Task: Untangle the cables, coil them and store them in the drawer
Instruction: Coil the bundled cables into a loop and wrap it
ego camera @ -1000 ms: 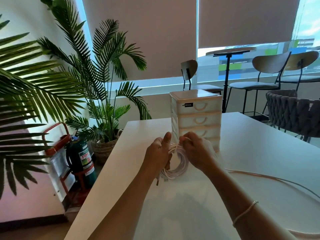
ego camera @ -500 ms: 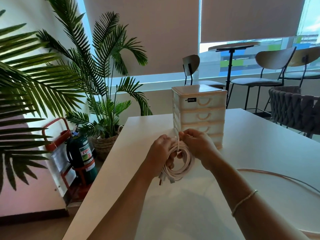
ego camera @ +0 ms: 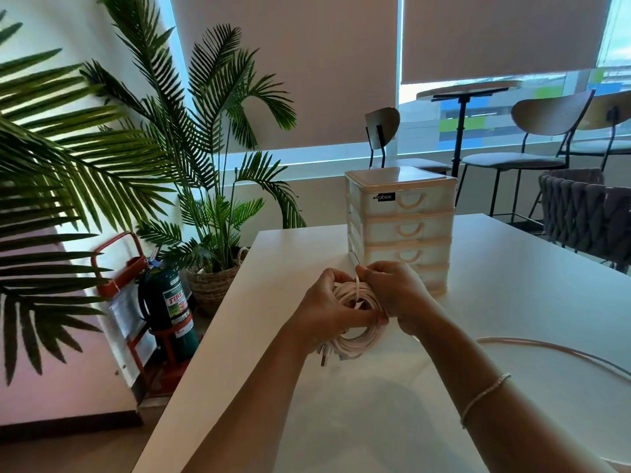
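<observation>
Cable coil (ego camera: 355, 339), white, sits in both hands just above the worktop (ego camera: 512, 302), directly in front of the drawer unit (ego camera: 403, 227). Left hand (ego camera: 327, 308) has its grip wrapped around the left side of the coil, thumb laid across the loops. Right hand (ego camera: 396, 291) grip pinches a loose strand at the top of the coil, running upright across the bundle; the other fingers curl against the coil's right side. A couple of connector ends hang from the coil's lower left edge. Drawer unit: four drawers stacked, all closed, black label on the top one. It stands on the worktop just behind the hands, not touching them as far as visible. Second cable (ego camera: 546, 349), pinkish, lies loose on the worktop to the right, curving off toward the frame edge. Bracelet (ego camera: 485, 397) on the right wrist. Palm plants (ego camera: 211, 158) and a fire extinguisher (ego camera: 167, 302) sit on the floor left of the worktop.
</observation>
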Demonstrator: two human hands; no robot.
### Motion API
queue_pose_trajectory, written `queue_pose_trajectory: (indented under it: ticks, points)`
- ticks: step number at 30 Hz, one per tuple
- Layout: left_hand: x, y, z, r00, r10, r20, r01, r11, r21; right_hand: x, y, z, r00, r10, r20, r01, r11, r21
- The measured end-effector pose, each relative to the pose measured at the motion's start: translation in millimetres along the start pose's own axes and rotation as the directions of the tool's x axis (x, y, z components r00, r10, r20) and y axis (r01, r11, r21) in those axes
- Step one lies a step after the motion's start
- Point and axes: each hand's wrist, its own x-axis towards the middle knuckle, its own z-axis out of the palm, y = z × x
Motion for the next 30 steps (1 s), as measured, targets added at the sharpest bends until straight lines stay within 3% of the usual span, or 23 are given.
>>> queue_pose_trajectory:
  ticks: [5, 9, 15, 18, 21, 24, 28, 30]
  points:
    - [-1.1, 3.3, 1.4, 0.999, 0.01, -0.033, -0.012, 0.998, -0.061, 1.2, -1.3, 7.0, 0.987, -0.125, -0.105, 0.101, 0.972, -0.211]
    - [-2.7, 5.0, 0.6, 1.0, 0.024, -0.015, -0.025, 0.997, -0.075, 5.1, -0.5, 6.7, 0.987, -0.11, -0.116, 0.082, 0.971, -0.225]
    - [-2.4, 4.5, 1.4, 0.997, 0.009, 0.072, -0.005, 0.999, -0.049, 8.8, -3.8, -1.0, 0.996, 0.031, -0.086, -0.04, 0.993, -0.113]
    - [-1.4, 3.8, 3.2, 1.0, -0.011, 0.007, 0.01, 0.997, 0.079, 7.9, -1.3, -0.4, 0.992, -0.011, -0.122, -0.01, 0.985, -0.17]
    - [-2.0, 3.3, 4.6, 0.995, -0.022, -0.094, 0.037, 0.985, 0.167, 4.0, 2.8, 3.7, 0.986, -0.023, -0.166, 0.008, 0.996, -0.088]
    - [-1.7, 1.8, 7.4, 0.997, -0.024, -0.08, 0.04, 0.978, 0.205, 2.6, 6.4, 6.5, 0.973, -0.066, -0.219, 0.052, 0.996, -0.069]
    - [-0.5, -0.1, 9.7, 0.985, 0.102, -0.14, -0.048, 0.938, 0.344, 4.5, 5.9, 5.3, 0.984, -0.008, -0.179, -0.001, 0.999, -0.053]
    - [-1.5, 0.4, 10.2, 0.961, 0.192, -0.199, -0.11, 0.924, 0.365, 5.6, 2.7, 0.6, 0.991, 0.126, -0.038, -0.12, 0.984, 0.132]
